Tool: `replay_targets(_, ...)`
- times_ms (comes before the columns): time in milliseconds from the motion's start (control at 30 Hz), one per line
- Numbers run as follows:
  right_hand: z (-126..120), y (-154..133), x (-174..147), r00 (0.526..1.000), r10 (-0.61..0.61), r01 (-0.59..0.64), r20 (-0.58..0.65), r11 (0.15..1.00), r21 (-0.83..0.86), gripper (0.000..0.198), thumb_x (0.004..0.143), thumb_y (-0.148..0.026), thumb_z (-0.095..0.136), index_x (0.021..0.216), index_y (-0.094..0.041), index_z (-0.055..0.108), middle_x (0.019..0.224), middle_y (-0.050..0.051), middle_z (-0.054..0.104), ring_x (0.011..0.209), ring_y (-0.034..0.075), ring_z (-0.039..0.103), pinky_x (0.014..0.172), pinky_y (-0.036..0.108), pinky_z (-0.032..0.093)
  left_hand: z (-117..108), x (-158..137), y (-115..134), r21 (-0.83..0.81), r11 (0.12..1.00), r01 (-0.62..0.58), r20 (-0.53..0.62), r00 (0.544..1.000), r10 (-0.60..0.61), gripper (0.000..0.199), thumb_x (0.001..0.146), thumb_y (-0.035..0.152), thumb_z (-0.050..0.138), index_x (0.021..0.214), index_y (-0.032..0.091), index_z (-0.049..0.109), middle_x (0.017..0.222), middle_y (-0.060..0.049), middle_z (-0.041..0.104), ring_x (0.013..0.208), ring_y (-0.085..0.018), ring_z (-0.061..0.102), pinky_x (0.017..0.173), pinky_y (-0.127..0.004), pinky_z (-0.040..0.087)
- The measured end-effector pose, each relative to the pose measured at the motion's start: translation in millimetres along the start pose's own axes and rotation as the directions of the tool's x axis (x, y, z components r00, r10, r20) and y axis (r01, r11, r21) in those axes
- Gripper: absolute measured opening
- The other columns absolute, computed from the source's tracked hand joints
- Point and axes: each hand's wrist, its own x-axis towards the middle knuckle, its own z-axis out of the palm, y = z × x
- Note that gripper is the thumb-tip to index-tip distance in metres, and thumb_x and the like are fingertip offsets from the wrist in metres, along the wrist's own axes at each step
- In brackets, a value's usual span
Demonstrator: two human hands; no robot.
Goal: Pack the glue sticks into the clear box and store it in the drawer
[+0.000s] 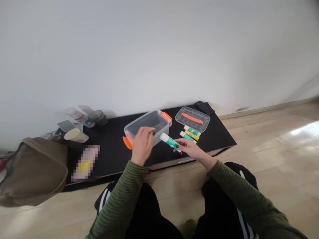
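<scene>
My right hand is closed around a white-and-green glue stick, its white cap end tilted up toward the left. My left hand is raised over the near side of a clear plastic box with orange latches. Its fingers stretch loosely toward the glue stick, apart from it, and no object shows in them. Just beyond my right hand lie two more green-and-white glue sticks and a yellow glue stick. The clear lid with an orange handle lies behind them.
All this stands on a low black cabinet against a white wall. A black patterned object lies at its right back. Leftward are a paper cup, a spray can, a dark glass jar and a brown bag.
</scene>
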Motion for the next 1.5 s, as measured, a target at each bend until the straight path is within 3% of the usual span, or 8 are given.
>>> replay_targets(133, 2, -2, 8, 0.996, 0.009, 0.004, -0.090, 0.990, 0.143, 0.051, 0.074, -0.053, 0.076, 0.111, -0.019, 0.070, 0.103, 0.010, 0.075, 0.082, 0.019, 0.071, 0.055, 0.022, 0.047, -22, 22, -59, 0.071, 0.946, 0.316, -0.338, 0.900, -0.276, 0.030, 0.091, 0.031, 0.051, 0.116, 0.017, 0.062, 0.123, -0.012, 0.060, 0.124, -0.025, 0.052, 0.110, -0.040, 0.039)
replay_targets(300, 2, -5, 14, 0.982, -0.047, 0.064, -0.182, 0.994, 0.089, 0.048, 0.070, -0.052, 0.079, 0.106, -0.021, 0.073, 0.097, 0.007, 0.076, 0.088, 0.021, 0.070, 0.066, 0.027, 0.051, -22, 26, -111, -0.064, 0.779, 0.623, -0.105, 0.773, -0.626, 0.056, 0.080, 0.022, 0.060, 0.134, 0.012, 0.053, 0.131, -0.016, 0.062, 0.121, -0.026, 0.059, 0.106, -0.040, 0.045)
replay_targets(567, 9, -24, 13, 0.910, -0.268, 0.177, -0.315, 0.941, -0.290, 0.044, 0.075, -0.050, 0.073, 0.108, -0.020, 0.074, 0.093, 0.005, 0.073, 0.073, 0.017, 0.062, 0.067, 0.031, 0.051, -27, 5, -84, 0.150, 0.822, 0.549, 0.006, 0.831, -0.556, 0.053, 0.080, 0.016, 0.055, 0.133, 0.011, 0.058, 0.133, -0.015, 0.064, 0.119, -0.026, 0.062, 0.107, -0.038, 0.045)
replay_targets(733, 29, -43, 14, 0.845, -0.437, 0.144, -0.308, 0.741, -0.656, 0.035, 0.082, -0.039, 0.067, 0.112, -0.022, 0.074, 0.088, 0.005, 0.068, 0.073, 0.017, 0.058, 0.070, 0.031, 0.049, -30, -10, -74, 0.209, 0.833, 0.512, 0.039, 0.847, -0.530, 0.052, 0.081, 0.018, 0.054, 0.132, 0.010, 0.059, 0.131, -0.015, 0.064, 0.120, -0.028, 0.061, 0.105, -0.039, 0.046)
replay_targets(833, 48, -56, 19, 0.864, -0.453, 0.114, -0.221, 0.602, -0.790, 0.034, 0.086, -0.034, 0.062, 0.116, -0.021, 0.072, 0.093, 0.007, 0.070, 0.088, 0.020, 0.061, 0.081, 0.032, 0.049, -31, -20, -70, 0.222, 0.859, 0.461, 0.069, 0.872, -0.485, 0.051, 0.081, 0.019, 0.054, 0.131, 0.010, 0.058, 0.129, -0.015, 0.064, 0.121, -0.027, 0.060, 0.106, -0.038, 0.046)
replay_targets(1000, 84, -68, 43, 0.984, -0.169, -0.003, -0.056, 0.296, -0.955, 0.029, 0.090, -0.036, 0.055, 0.105, -0.021, 0.074, 0.095, 0.009, 0.074, 0.096, 0.025, 0.065, 0.082, 0.033, 0.049, -27, -33, -61, 0.210, 0.897, 0.390, 0.075, 0.908, -0.413, 0.051, 0.081, 0.022, 0.055, 0.131, 0.012, 0.056, 0.127, -0.015, 0.063, 0.122, -0.027, 0.058, 0.106, -0.039, 0.046)
replay_targets(1133, 110, -66, 76, 0.997, 0.069, -0.053, -0.046, 0.100, -0.994, 0.031, 0.087, -0.036, 0.057, 0.102, -0.016, 0.075, 0.103, 0.017, 0.074, 0.097, 0.030, 0.069, 0.077, 0.035, 0.053, -23, -38, -49, 0.228, 0.891, 0.392, 0.083, 0.904, -0.419, 0.051, 0.083, 0.023, 0.054, 0.133, 0.012, 0.054, 0.130, -0.015, 0.060, 0.122, -0.028, 0.059, 0.104, -0.039, 0.048)
replay_targets(1500, 133, -50, 109, 0.911, 0.413, -0.040, -0.020, 0.040, -0.998, 0.043, 0.064, -0.030, 0.078, 0.105, -0.017, 0.077, 0.102, 0.017, 0.076, 0.097, 0.030, 0.073, 0.075, 0.030, 0.056, -23, -35, -32, 0.356, 0.828, 0.434, 0.091, 0.865, -0.493, 0.049, 0.088, 0.026, 0.050, 0.136, 0.016, 0.050, 0.134, -0.015, 0.056, 0.107, -0.028, 0.067, 0.089, -0.038, 0.053)
